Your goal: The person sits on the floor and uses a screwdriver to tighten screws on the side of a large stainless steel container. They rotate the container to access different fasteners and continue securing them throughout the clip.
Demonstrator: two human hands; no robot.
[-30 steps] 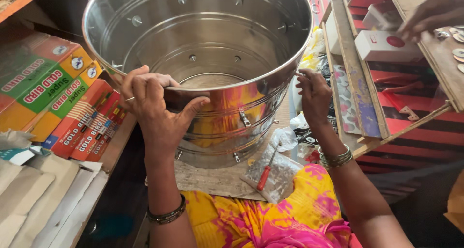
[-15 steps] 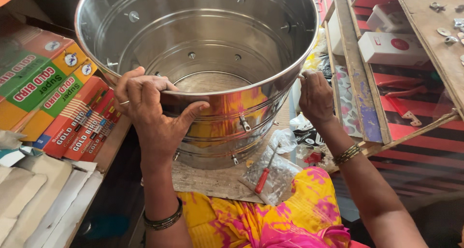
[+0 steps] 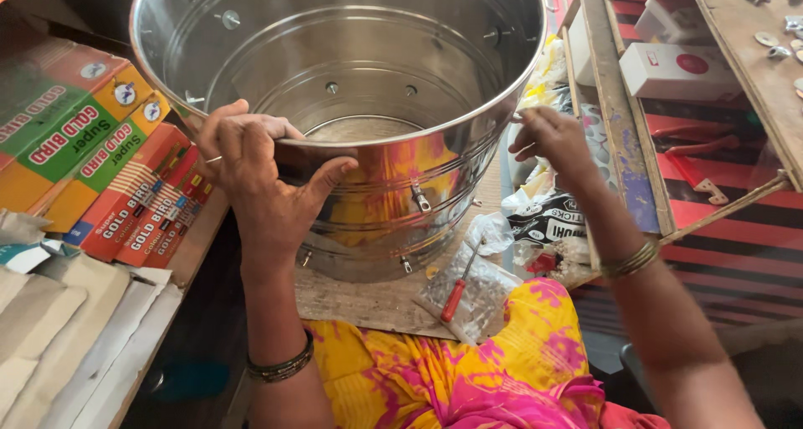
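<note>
Left hand [image 3: 259,174] (spread) on drum rim [image 3: 401,136]

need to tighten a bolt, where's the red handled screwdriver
In the head view, the red-handled screwdriver lies on a clear plastic bag below the steel drum, nearer the right hand.

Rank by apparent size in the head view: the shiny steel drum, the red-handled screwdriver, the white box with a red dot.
1. Shiny steel drum, by far the largest.
2. White box with a red dot.
3. Red-handled screwdriver, thinnest, though similar in length to the box.

Screwdriver [image 3: 452,300] before drum [image 3: 368,94], cartons [image 3: 92,170] left.
</note>
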